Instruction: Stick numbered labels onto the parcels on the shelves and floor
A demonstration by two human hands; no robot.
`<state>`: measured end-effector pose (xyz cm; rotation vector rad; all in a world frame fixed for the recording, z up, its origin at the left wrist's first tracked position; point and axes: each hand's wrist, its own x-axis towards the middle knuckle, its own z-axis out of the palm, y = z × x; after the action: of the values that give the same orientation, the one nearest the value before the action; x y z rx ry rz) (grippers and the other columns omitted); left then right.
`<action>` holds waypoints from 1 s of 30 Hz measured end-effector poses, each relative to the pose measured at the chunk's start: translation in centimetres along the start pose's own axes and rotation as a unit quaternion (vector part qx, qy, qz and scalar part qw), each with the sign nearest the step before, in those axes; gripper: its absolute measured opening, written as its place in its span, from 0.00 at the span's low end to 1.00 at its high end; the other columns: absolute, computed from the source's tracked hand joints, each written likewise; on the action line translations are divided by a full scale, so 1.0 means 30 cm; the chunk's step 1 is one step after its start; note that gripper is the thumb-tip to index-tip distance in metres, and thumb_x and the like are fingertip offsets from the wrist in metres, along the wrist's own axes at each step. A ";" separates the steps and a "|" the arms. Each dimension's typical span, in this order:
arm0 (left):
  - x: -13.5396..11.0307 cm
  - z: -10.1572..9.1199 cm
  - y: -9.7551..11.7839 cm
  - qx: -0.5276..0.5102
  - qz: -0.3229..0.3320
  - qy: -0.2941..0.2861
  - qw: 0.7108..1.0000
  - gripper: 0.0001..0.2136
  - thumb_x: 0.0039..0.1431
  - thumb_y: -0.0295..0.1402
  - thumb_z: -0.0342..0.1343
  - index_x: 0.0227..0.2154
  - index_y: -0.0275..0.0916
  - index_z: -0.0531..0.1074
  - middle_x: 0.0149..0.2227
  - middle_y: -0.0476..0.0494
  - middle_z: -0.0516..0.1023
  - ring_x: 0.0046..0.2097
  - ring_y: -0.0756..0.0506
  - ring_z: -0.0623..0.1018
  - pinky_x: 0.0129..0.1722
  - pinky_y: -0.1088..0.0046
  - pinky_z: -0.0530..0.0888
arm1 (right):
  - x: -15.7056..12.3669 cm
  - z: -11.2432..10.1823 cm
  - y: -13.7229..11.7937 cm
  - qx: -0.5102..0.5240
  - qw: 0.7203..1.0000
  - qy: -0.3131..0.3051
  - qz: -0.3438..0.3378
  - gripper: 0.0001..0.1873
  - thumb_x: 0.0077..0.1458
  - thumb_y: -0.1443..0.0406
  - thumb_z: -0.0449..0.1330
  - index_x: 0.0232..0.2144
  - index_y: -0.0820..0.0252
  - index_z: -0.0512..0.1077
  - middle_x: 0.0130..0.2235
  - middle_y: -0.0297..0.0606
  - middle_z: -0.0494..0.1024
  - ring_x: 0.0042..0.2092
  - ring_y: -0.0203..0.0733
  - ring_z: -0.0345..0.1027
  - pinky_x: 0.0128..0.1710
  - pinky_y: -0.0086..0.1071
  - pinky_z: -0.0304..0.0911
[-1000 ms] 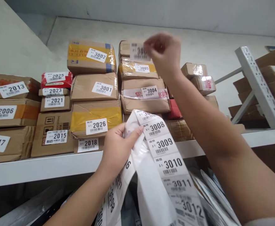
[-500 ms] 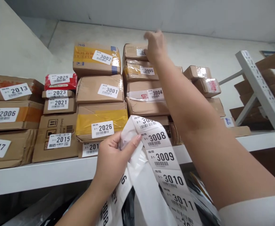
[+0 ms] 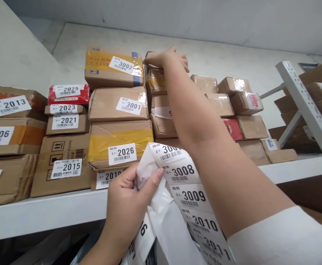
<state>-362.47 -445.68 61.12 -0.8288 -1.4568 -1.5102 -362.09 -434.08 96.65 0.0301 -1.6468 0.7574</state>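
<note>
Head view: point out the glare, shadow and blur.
In the head view, glare whitens part of a small upper box; in the same view, it is dark beneath the white shelf, and small print blurs low on the label strip.

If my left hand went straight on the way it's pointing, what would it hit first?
Beyond the label strip it already holds, your left hand would probably meet the box marked 2026, though depth is unclear.

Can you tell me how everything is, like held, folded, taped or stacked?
Left hand, closed, pinching
Label strip, held, folded over, hanging
Right hand, raised, grip unclear
Box 3002, taped, topmost in stack
Box 3001, second from top
Box 2026, yellow-taped, below
Red box, atop a stack
Shelf, loaded
</note>
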 end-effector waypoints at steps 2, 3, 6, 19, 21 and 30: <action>-0.006 -0.001 -0.004 0.007 0.015 0.008 1.000 0.09 0.49 0.41 0.66 0.30 0.42 0.79 0.29 0.49 0.81 0.30 0.48 0.76 0.26 0.78 0.73 | -0.011 0.015 0.001 -0.011 1.000 -0.009 -0.004 0.75 0.24 0.39 0.70 0.63 0.74 0.41 0.63 0.73 0.45 0.65 0.72 0.40 0.55 0.71 0.39; -0.007 0.000 -0.005 0.014 0.021 0.013 1.000 0.09 0.49 0.40 0.66 0.29 0.41 0.79 0.29 0.49 0.81 0.29 0.48 0.76 0.26 0.78 0.72 | -0.015 0.021 0.004 -0.010 1.000 -0.001 -0.007 0.74 0.25 0.40 0.70 0.63 0.73 0.41 0.62 0.70 0.47 0.65 0.71 0.42 0.55 0.70 0.41; -0.007 0.011 -0.004 0.031 0.032 0.034 0.998 0.08 0.49 0.39 0.65 0.28 0.40 0.79 0.26 0.50 0.79 0.26 0.50 0.74 0.24 0.79 0.71 | -0.024 0.030 0.016 0.002 0.996 0.079 -0.042 0.69 0.28 0.44 0.71 0.63 0.71 0.43 0.60 0.60 0.54 0.62 0.65 0.48 0.56 0.63 0.49; -0.021 0.024 -0.009 0.061 0.032 0.079 0.995 0.11 0.45 0.40 0.66 0.31 0.41 0.81 0.24 0.52 0.79 0.26 0.51 0.74 0.24 0.82 0.71 | -0.345 -0.343 0.502 -0.071 0.844 0.358 -0.393 0.65 0.39 0.43 0.65 0.65 0.66 0.33 0.68 0.55 0.35 0.68 0.64 0.29 0.64 0.56 0.43; -0.018 0.023 -0.007 0.066 0.033 0.068 0.995 0.13 0.45 0.41 0.65 0.32 0.40 0.81 0.25 0.52 0.80 0.27 0.50 0.74 0.25 0.81 0.72 | -0.398 -0.365 0.613 -0.077 0.831 0.384 -0.396 0.65 0.39 0.43 0.65 0.65 0.66 0.33 0.67 0.58 0.34 0.68 0.68 0.27 0.64 0.60 0.43; -0.005 0.011 -0.005 0.108 0.031 0.072 0.991 0.15 0.43 0.43 0.66 0.31 0.38 0.80 0.21 0.53 0.76 0.24 0.50 0.71 0.23 0.80 0.68 | -0.356 -0.356 0.960 -0.181 0.817 0.489 -0.245 0.56 0.40 0.41 0.62 0.62 0.65 0.49 0.63 0.61 0.44 0.67 0.75 0.34 0.58 0.69 0.48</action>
<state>-362.58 -445.34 60.94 -0.6168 -1.4448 -1.3113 -362.42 -410.46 74.29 -0.1771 -0.6933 -0.0103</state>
